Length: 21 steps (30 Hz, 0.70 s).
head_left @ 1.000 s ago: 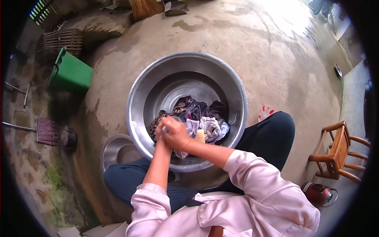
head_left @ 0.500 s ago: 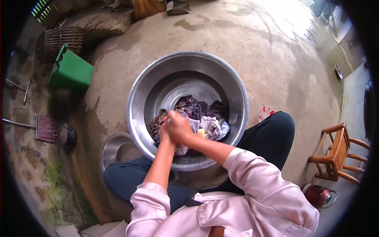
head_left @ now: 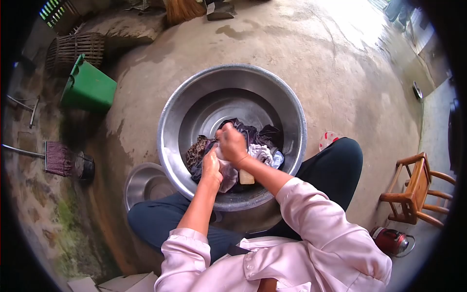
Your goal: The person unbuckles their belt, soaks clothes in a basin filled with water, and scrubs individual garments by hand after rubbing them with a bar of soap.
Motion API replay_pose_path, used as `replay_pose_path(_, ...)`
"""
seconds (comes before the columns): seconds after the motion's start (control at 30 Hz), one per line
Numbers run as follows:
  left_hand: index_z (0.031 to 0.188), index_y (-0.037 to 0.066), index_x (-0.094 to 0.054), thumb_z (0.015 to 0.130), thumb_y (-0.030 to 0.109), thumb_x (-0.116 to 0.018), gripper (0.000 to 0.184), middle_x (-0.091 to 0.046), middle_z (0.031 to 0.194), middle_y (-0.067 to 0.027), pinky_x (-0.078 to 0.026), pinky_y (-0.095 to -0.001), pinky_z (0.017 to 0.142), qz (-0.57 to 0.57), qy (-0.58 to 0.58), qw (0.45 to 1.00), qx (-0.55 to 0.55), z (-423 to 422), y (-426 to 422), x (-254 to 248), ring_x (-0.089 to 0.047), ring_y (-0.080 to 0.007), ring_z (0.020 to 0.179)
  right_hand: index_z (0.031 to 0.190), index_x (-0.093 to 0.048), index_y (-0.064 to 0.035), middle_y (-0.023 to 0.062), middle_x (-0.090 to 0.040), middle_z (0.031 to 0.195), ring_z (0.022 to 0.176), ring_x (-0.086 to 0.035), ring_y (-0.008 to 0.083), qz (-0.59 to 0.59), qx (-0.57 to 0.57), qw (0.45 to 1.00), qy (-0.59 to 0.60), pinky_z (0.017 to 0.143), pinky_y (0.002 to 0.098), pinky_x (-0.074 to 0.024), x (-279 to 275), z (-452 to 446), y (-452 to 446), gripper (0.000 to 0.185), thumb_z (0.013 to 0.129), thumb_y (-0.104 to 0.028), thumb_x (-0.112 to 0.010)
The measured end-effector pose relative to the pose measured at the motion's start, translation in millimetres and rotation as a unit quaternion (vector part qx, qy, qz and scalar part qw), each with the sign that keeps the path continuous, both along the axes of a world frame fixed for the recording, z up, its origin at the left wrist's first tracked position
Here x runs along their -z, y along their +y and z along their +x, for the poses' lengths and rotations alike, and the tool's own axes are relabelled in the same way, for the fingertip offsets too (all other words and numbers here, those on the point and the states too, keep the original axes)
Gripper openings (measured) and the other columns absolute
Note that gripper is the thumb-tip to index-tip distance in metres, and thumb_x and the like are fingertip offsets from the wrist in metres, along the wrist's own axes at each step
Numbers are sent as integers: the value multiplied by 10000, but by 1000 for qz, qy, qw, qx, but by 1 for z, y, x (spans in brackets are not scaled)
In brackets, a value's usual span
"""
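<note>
A large metal basin (head_left: 168, 104) holds wet clothes, with a dark purple cloth (head_left: 251, 135) at the back and a leopard-print one (head_left: 195, 152) at the left. My left hand (head_left: 211, 165) is closed on a pale cloth (head_left: 227, 181) that hangs between the hands. Just above and to its right, my right hand (head_left: 232, 144) is closed on the same cloth, its fingers slightly blurred. A yellowish bar of soap (head_left: 246, 178) lies below my right wrist. Beside it on the right is a bunched whitish cloth (head_left: 260, 154).
A smaller metal basin (head_left: 136, 187) sits by my left knee. Farther left are a green bin (head_left: 92, 87), a wicker basket (head_left: 75, 50) and a mop (head_left: 58, 158). On the right stand a wooden chair (head_left: 412, 187) and a red flask (head_left: 389, 239).
My hands, earlier pressed together, are now apart, with the right one higher. The pale cloth between them shows more, and the soap is more exposed.
</note>
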State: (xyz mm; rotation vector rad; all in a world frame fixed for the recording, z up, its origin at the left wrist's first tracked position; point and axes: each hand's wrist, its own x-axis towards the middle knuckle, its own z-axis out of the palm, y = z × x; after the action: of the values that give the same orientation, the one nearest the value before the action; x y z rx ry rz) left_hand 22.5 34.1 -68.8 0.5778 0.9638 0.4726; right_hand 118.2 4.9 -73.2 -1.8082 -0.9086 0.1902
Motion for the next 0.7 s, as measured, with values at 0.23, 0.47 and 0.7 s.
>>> replay_pose_path(0.23,1119,7,-589,772,537,-691,641,-646,1070,-118,-493,-409,897,24,-119,990,73,-2,17,-32,-632,-253,976,773,-618,-5,82,-576,630,595,-544,214,-50,-157,914,371,579,364,-438,51,52,-2,543,920,-517,-513)
replay_pose_path(0.47,944,86,-567,843,267,-696,244,-624,905,-67,-507,-359,800,128,-76,984,-95,-23,49,-29,-615,-202,856,883,-709,-19,31,-674,769,711,-592,103,-357,-389,831,173,639,242,-433,-5,95,-31,380,747,-370,-762)
replay_pose_path(0.7,927,92,-553,853,275,-698,245,-589,877,-20,-478,-292,745,172,1,979,-108,-18,49,1,-566,-148,808,849,-606,-105,-10,-588,741,685,-591,132,230,-233,640,695,707,299,-498,22,96,-30,125,831,-194,-693)
